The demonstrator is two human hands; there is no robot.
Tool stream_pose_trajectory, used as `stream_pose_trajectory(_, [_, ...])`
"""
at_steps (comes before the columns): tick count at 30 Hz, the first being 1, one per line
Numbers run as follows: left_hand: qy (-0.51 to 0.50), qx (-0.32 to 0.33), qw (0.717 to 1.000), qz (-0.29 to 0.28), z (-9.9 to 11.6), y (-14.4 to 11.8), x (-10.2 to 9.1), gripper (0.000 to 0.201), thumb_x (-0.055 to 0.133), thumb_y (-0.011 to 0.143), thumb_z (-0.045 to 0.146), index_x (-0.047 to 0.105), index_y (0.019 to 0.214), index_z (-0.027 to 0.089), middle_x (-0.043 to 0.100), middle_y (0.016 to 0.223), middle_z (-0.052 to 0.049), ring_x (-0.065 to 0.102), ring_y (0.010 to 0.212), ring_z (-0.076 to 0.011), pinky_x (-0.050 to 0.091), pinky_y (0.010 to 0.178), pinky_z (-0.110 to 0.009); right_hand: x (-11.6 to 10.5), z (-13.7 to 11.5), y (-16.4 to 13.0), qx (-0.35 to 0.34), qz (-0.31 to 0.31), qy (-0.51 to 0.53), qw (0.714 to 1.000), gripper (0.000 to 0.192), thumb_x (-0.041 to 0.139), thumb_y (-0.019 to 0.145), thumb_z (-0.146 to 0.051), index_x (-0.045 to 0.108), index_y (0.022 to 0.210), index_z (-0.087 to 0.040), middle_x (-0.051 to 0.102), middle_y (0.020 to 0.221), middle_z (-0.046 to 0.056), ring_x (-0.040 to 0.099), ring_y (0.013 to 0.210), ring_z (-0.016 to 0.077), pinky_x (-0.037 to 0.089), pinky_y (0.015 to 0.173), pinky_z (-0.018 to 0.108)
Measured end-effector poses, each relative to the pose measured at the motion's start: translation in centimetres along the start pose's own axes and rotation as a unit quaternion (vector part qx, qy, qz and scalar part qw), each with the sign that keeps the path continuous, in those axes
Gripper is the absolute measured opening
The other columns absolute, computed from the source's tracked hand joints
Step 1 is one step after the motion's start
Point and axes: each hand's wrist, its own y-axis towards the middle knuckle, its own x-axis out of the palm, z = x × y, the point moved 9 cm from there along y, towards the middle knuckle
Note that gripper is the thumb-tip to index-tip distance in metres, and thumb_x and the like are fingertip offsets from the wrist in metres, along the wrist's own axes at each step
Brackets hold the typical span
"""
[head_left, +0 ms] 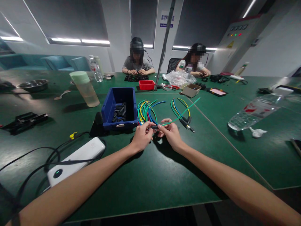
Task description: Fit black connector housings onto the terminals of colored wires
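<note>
We pinch a thin green wire [181, 116] between the fingertips of our left hand [141, 137] and right hand [171, 134], its small dark end sleeve [154, 127] between them, a blue plastic bin [120, 108] just beyond.

Both hands [156, 135] meet over the desk [145, 182], pinching one wire [181, 116] between them. Just behind them lies a bundle of wires [147, 111], with a bin [120, 108] to its left (small parts inside). A power bank [75, 160] lies near-left, a bottle [255, 111] far right.
</note>
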Motion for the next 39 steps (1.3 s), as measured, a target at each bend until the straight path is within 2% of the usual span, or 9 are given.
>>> stream_pose_trajectory(18, [-0.003, -0.007, 1.000, 0.004, -0.10, 0.00, -0.03, 0.021, 0.048, 0.079, 0.018, 0.061, 0.095, 0.015, 0.064, 0.070, -0.001, 0.058, 0.051, -0.0092, 0.046, 0.045, -0.018, 0.11, -0.09, -0.03, 0.001, -0.001, -0.007, 1.000, 0.041, 0.069, 0.070, -0.046, 0.043, 0.092, -0.023, 0.057, 0.054, -0.006, 0.056, 0.046, 0.0139, 0.043, 0.045, 0.025])
stream_pose_trajectory(39, [0.018, 0.000, 1.000, -0.010, -0.22, 0.02, 0.07, 0.020, 0.047, 0.080, 0.018, 0.061, 0.095, 0.015, 0.063, 0.066, 0.000, 0.057, 0.049, -0.0095, 0.046, 0.046, -0.019, 0.27, -0.30, -0.17, 0.000, -0.003, -0.009, 1.000, 0.041, 0.070, 0.069, -0.046, 0.043, 0.091, -0.023, 0.059, 0.056, -0.005, 0.056, 0.046, 0.0136, 0.043, 0.046, 0.025])
